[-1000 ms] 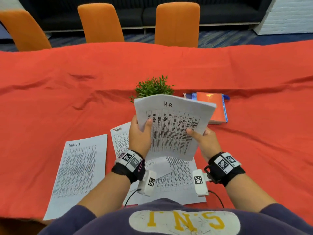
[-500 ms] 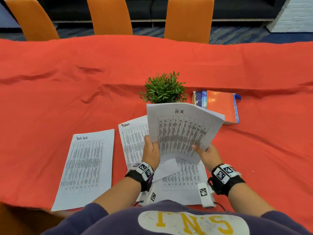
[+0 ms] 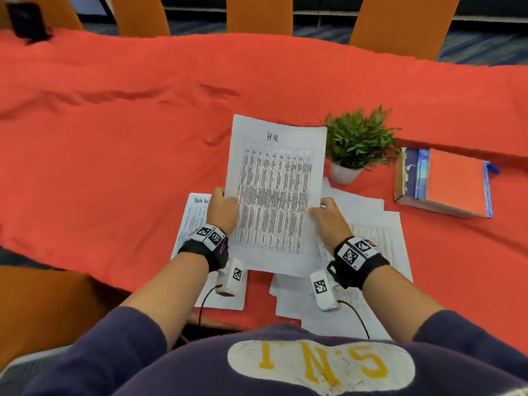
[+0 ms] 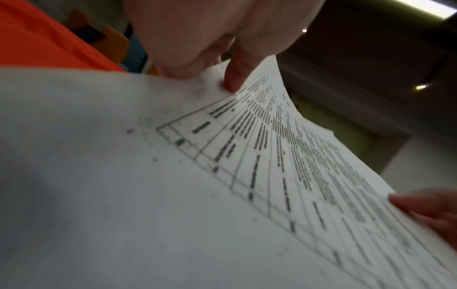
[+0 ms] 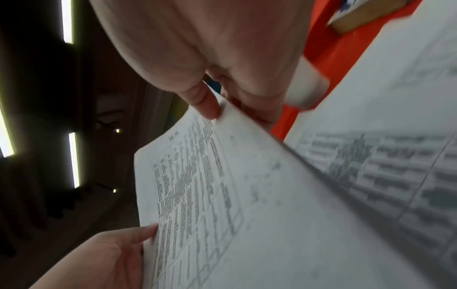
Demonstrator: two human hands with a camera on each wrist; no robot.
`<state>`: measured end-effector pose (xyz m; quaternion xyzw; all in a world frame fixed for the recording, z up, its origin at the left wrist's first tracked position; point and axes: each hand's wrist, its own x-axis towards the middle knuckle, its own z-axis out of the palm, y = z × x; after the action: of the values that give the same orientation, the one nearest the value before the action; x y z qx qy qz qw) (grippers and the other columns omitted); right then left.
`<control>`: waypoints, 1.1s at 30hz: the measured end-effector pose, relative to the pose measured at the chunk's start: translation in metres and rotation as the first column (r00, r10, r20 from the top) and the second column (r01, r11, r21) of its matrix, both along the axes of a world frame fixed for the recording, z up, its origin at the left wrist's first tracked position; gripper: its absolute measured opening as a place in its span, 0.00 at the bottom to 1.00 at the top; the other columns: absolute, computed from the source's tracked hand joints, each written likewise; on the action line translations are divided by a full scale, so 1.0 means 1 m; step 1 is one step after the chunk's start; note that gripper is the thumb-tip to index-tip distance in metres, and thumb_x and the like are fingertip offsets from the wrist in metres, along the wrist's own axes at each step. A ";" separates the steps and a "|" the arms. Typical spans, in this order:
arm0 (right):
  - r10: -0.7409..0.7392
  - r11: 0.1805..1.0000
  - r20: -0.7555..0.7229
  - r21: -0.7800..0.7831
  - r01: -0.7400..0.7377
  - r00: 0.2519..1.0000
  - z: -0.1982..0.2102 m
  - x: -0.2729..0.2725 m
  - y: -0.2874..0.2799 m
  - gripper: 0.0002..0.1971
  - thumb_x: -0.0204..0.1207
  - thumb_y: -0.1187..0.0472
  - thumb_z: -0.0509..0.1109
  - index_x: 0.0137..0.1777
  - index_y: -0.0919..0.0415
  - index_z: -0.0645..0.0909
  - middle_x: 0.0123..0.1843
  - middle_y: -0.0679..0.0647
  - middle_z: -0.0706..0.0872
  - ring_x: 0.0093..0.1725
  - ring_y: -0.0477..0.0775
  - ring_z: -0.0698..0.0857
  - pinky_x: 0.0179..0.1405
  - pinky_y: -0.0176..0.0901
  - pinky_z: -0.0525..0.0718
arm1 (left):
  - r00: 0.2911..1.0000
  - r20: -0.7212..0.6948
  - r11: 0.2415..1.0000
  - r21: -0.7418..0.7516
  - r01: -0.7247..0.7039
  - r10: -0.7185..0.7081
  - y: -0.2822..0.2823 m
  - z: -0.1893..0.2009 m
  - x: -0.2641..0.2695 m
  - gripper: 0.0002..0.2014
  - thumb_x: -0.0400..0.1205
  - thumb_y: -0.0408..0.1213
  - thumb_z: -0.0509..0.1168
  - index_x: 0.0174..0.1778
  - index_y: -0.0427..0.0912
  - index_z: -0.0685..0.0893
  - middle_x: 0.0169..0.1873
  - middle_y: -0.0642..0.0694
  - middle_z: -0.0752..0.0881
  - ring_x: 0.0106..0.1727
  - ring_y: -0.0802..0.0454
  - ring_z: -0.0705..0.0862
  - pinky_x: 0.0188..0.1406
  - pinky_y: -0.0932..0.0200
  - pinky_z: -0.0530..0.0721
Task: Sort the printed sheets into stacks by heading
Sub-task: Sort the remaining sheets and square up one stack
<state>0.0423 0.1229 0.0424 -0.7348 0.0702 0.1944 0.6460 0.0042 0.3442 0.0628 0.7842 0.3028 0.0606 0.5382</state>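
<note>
I hold a printed sheet headed "H.R" [image 3: 274, 192] up above the red table. My left hand [image 3: 223, 208] pinches its left edge, thumb on top, as the left wrist view shows on the sheet [image 4: 222, 176]. My right hand [image 3: 328, 215] pinches the right edge of the sheet [image 5: 210, 205]. A sheet headed "Task list" [image 3: 191, 218] lies flat under my left wrist. A loose pile of printed sheets [image 3: 380, 238] lies under my right wrist.
A small potted plant [image 3: 357, 144] stands just right of the held sheet. A stack of books with an orange cover [image 3: 445, 187] lies further right. Orange chairs [image 3: 400, 24] line the far side of the red tablecloth [image 3: 114, 138]. A dark object [image 3: 28, 22] sits far left.
The view has swung left and down. The H.R sheet, held by both hands, has moved left of the plant and straightened; it now covers part of the sheets on the table.
</note>
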 end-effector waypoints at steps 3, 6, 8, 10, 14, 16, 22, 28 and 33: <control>0.143 0.981 -0.039 -0.129 -0.147 0.989 -0.014 -0.009 0.054 0.02 0.76 0.60 0.64 0.44 0.52 0.73 0.49 0.60 0.85 0.47 0.61 0.84 0.48 0.55 0.82 | 0.993 -0.095 0.996 0.056 -0.062 0.067 0.060 -0.015 -0.018 0.05 0.81 0.28 0.55 0.50 0.39 0.72 0.39 0.41 0.77 0.34 0.48 0.74 0.29 0.58 0.71; 0.269 0.924 -0.070 -0.263 -0.278 0.960 -0.034 -0.021 0.094 0.04 0.77 0.63 0.65 0.41 0.56 0.73 0.42 0.56 0.82 0.40 0.56 0.81 0.39 0.45 0.79 | 0.973 -0.215 0.994 0.089 -0.062 0.080 0.099 -0.035 -0.042 0.06 0.82 0.28 0.54 0.53 0.39 0.71 0.41 0.42 0.77 0.31 0.52 0.74 0.26 0.61 0.69; 0.309 0.879 -0.106 -0.348 -0.327 0.945 -0.049 -0.029 0.112 0.04 0.77 0.63 0.67 0.44 0.60 0.74 0.39 0.52 0.79 0.37 0.51 0.78 0.31 0.40 0.74 | 0.959 -0.270 0.993 0.103 -0.060 0.086 0.116 -0.052 -0.055 0.06 0.82 0.26 0.53 0.53 0.39 0.70 0.42 0.41 0.77 0.31 0.54 0.72 0.25 0.61 0.68; 0.336 0.841 -0.134 -0.402 -0.361 0.932 -0.063 -0.037 0.124 0.05 0.77 0.61 0.68 0.46 0.61 0.74 0.39 0.52 0.79 0.37 0.52 0.79 0.28 0.37 0.72 | 0.946 -0.310 0.993 0.097 -0.063 0.090 0.128 -0.069 -0.063 0.06 0.82 0.26 0.53 0.52 0.38 0.69 0.44 0.40 0.77 0.32 0.51 0.73 0.26 0.60 0.68; 0.291 0.836 -0.195 -0.425 -0.348 0.937 -0.086 -0.049 0.137 0.06 0.75 0.62 0.71 0.46 0.59 0.76 0.42 0.59 0.86 0.39 0.57 0.83 0.36 0.45 0.84 | 0.924 -0.374 0.993 0.109 -0.043 0.081 0.141 -0.101 -0.073 0.09 0.82 0.26 0.53 0.57 0.37 0.71 0.47 0.39 0.78 0.44 0.45 0.77 0.41 0.56 0.73; 0.264 0.835 -0.217 -0.436 -0.336 0.940 -0.092 -0.053 0.140 0.06 0.75 0.62 0.71 0.45 0.59 0.75 0.42 0.61 0.87 0.36 0.56 0.83 0.39 0.49 0.86 | 0.916 -0.394 0.992 0.125 -0.025 0.073 0.143 -0.112 -0.075 0.08 0.82 0.25 0.52 0.55 0.37 0.69 0.46 0.38 0.77 0.44 0.45 0.76 0.42 0.54 0.74; 0.243 0.866 -0.282 -0.368 -0.339 0.928 -0.092 -0.052 0.139 0.09 0.76 0.63 0.71 0.51 0.59 0.73 0.40 0.63 0.88 0.23 0.52 0.82 0.22 0.39 0.82 | 0.898 -0.422 0.972 0.235 -0.020 0.121 0.145 -0.126 -0.073 0.11 0.81 0.26 0.56 0.59 0.30 0.73 0.52 0.33 0.81 0.49 0.38 0.81 0.49 0.48 0.80; 0.036 0.875 -0.119 -0.477 -0.089 0.992 -0.071 -0.006 0.069 0.13 0.74 0.62 0.74 0.57 0.61 0.78 0.43 0.58 0.85 0.33 0.52 0.83 0.24 0.34 0.78 | 0.810 -0.542 0.859 0.502 0.099 0.223 0.130 -0.123 -0.071 0.22 0.77 0.30 0.63 0.67 0.34 0.70 0.65 0.33 0.73 0.66 0.35 0.74 0.66 0.45 0.75; -0.181 0.632 -0.036 -0.770 0.088 0.983 -0.085 0.014 -0.011 0.35 0.66 0.60 0.80 0.71 0.65 0.69 0.71 0.65 0.69 0.71 0.67 0.71 0.65 0.57 0.75 | 0.865 -0.453 0.842 0.535 0.072 0.214 0.109 -0.111 -0.054 0.28 0.74 0.25 0.61 0.71 0.38 0.67 0.68 0.35 0.69 0.69 0.37 0.69 0.69 0.44 0.68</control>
<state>0.0564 0.1118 -0.0424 -0.9196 0.2356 0.1376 0.2825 -0.0502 0.4532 -0.0480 0.8790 0.4314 -0.0399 0.1990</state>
